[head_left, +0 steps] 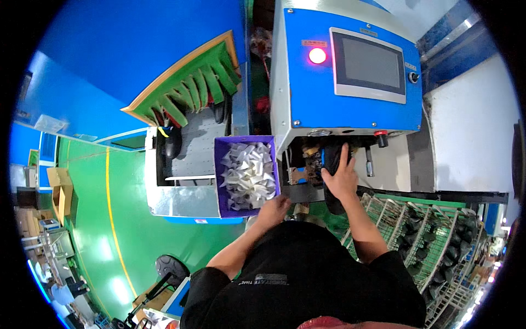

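Observation:
My right hand (342, 178) reaches under the front of a blue machine (312, 104). Its thumb and fingers are set around a black shoe upper (332, 158), which sits against the machine's metal clamp parts (313, 163); much of the upper is in shadow. Just off the lower right corner of a purple box (245, 213), my left hand (274, 211) is closed, its fingers curled together. Whatever they hold, if anything, is hidden. White folded pieces (247, 175) fill the box in a loose heap.
The machine bears a dark screen (370, 60), a lit red lamp (317, 55) and a red knob (381, 133). At left, green strips (192, 90) hang over a grey conveyor bed (198, 142). A wire rack (402, 236) with several black shoe pieces stands at lower right.

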The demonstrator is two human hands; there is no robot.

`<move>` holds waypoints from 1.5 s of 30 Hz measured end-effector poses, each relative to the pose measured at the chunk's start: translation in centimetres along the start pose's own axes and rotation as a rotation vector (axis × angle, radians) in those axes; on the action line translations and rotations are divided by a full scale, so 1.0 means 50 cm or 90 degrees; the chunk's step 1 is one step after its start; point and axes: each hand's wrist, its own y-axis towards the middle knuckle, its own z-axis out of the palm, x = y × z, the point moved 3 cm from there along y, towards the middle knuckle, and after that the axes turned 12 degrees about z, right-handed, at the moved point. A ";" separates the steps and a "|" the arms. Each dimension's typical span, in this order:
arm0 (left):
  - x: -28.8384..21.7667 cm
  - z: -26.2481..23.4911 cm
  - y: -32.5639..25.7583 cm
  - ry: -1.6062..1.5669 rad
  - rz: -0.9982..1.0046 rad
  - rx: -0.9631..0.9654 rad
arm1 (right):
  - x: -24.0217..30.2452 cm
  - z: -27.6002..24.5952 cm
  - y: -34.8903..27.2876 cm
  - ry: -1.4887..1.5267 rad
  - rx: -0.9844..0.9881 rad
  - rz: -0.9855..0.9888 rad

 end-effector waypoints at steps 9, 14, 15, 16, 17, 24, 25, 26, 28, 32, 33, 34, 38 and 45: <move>-0.087 0.128 0.010 -0.603 -0.110 0.277 | -0.098 -0.001 -0.273 0.086 -0.218 -0.190; -0.062 0.155 -0.023 -0.866 -0.239 0.550 | -0.105 -0.067 -0.423 0.051 0.004 -0.203; -0.037 0.164 -0.020 -0.827 -0.255 0.554 | -0.104 -0.091 -0.421 0.047 0.060 -0.258; -0.030 0.173 -0.023 -0.786 -0.269 0.565 | -0.138 -0.082 -0.402 0.271 0.153 -0.118; -0.021 0.182 -0.027 -0.745 -0.282 0.576 | -0.167 -0.058 -0.378 0.496 0.239 0.028; -0.054 0.138 -0.076 -0.583 -0.301 0.383 | -0.087 0.089 -0.219 0.996 0.332 0.211; -0.051 0.111 -0.082 -0.583 -0.324 0.296 | -0.080 0.087 -0.233 1.079 0.287 0.139; -0.012 0.108 -0.081 -0.509 -0.400 0.257 | -0.125 0.142 -0.234 1.173 0.302 0.109; -0.005 0.114 -0.057 -0.605 -0.310 0.238 | -0.256 0.111 -0.266 1.165 0.326 0.090; 0.013 0.109 -0.063 -0.583 -0.288 0.261 | -0.528 0.339 -0.413 1.478 0.303 0.298; -0.001 0.103 -0.068 -0.582 -0.297 0.275 | -0.583 0.368 -0.459 1.537 0.253 0.344; -0.024 0.113 -0.065 -0.575 -0.289 0.261 | -0.647 0.362 -0.514 1.576 0.198 0.379; -0.049 0.166 -0.032 -0.443 -0.292 0.282 | -0.857 0.549 -0.689 2.139 -0.212 0.357; -0.240 0.353 -0.008 -0.104 -0.110 0.363 | -1.231 0.634 -0.692 2.173 -0.386 0.075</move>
